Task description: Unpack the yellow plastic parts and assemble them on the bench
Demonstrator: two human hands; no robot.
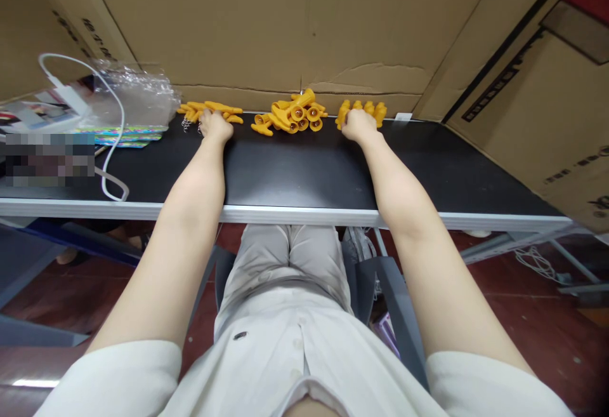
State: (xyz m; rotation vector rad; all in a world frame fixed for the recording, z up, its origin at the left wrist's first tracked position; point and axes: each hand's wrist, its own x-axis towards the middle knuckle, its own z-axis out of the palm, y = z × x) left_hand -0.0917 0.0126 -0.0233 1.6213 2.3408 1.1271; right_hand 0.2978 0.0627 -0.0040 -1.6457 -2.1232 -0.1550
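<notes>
At the back left of the black table, my left hand [216, 127] reaches into a flat group of long yellow plastic pieces [193, 110] with small metal chains [186, 124] on them. Its fingers are curled on one of these pieces, and a chain shows beside them. At the back right, my right hand [360, 126] is closed at the front of a row of upright yellow figure-like pieces [379, 113]; its fingertips are hidden, along with whatever is in them. Between the hands lies a heap of hollow yellow pieces [297, 113], several with their round open ends facing me.
Clear plastic bags [137, 96], colourful packets [143, 136] and a white cable [122, 119] occupy the left side. Cardboard walls [295, 30] enclose the table [299, 169] behind and on the right. A small white tag [403, 117] lies near the back right. A metal edge [304, 215] runs along the front.
</notes>
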